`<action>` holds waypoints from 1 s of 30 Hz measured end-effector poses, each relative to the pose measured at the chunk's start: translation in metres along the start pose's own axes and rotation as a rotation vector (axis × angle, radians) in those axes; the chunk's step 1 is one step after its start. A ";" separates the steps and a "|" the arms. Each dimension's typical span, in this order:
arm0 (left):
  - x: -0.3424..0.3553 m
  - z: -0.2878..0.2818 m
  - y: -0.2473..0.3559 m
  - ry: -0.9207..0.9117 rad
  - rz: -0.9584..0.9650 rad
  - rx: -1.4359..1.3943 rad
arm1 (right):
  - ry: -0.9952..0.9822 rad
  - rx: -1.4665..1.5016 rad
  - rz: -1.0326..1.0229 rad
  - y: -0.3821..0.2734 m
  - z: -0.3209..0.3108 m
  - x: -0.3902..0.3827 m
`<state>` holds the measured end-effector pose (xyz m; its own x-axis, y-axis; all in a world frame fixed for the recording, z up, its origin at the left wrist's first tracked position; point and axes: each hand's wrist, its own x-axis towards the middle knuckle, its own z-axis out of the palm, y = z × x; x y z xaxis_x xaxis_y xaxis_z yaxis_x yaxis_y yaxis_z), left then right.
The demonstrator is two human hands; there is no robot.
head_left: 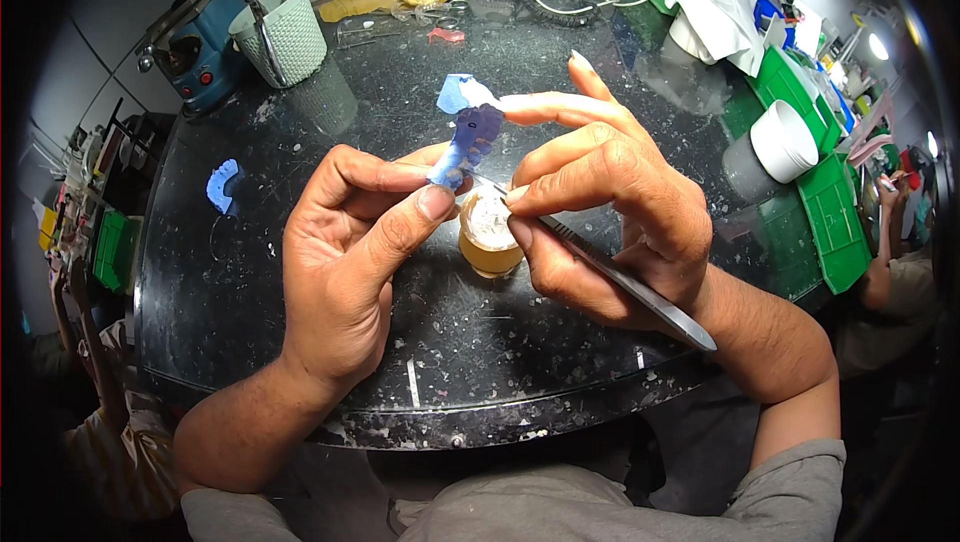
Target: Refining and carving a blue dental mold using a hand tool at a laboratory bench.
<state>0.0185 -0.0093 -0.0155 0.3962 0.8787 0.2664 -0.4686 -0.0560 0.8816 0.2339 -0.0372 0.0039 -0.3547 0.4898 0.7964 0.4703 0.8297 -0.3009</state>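
Note:
My left hand (345, 252) pinches the lower end of a blue dental arch model (463, 150) between thumb and fingers, holding it up above the table. In my right hand (610, 202) is a slim grey metal scalpel (640, 292), gripped like a pen with its broad end toward my wrist. Its front end points at the lower part of the model; the tip is too small to make out. My right index finger reaches the model's upper end. Just below the model stands a small amber jar (490, 252) with a whitish top, partly covered by my fingers.
Another blue dental arch (222, 185) lies on the black table (420, 372) at left. Behind it are a blue machine (200, 62) and a pale basket of tools (282, 42). A white tub (783, 140) and green trays (835, 217) line the right side. People sit at both sides.

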 end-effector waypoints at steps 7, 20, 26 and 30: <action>0.000 0.001 0.000 0.004 -0.004 0.008 | -0.001 0.001 0.003 0.000 0.000 0.000; 0.000 0.004 0.000 -0.007 -0.052 -0.010 | 0.010 0.026 -0.002 -0.002 0.001 0.000; 0.000 0.004 -0.002 -0.022 -0.046 0.001 | -0.005 0.017 -0.026 -0.002 0.000 0.001; -0.001 0.004 0.000 -0.035 -0.059 0.071 | -0.006 0.041 -0.005 -0.003 -0.001 0.000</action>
<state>0.0216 -0.0121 -0.0144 0.4496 0.8643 0.2256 -0.3873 -0.0389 0.9211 0.2335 -0.0400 0.0054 -0.3618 0.4873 0.7948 0.4352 0.8422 -0.3183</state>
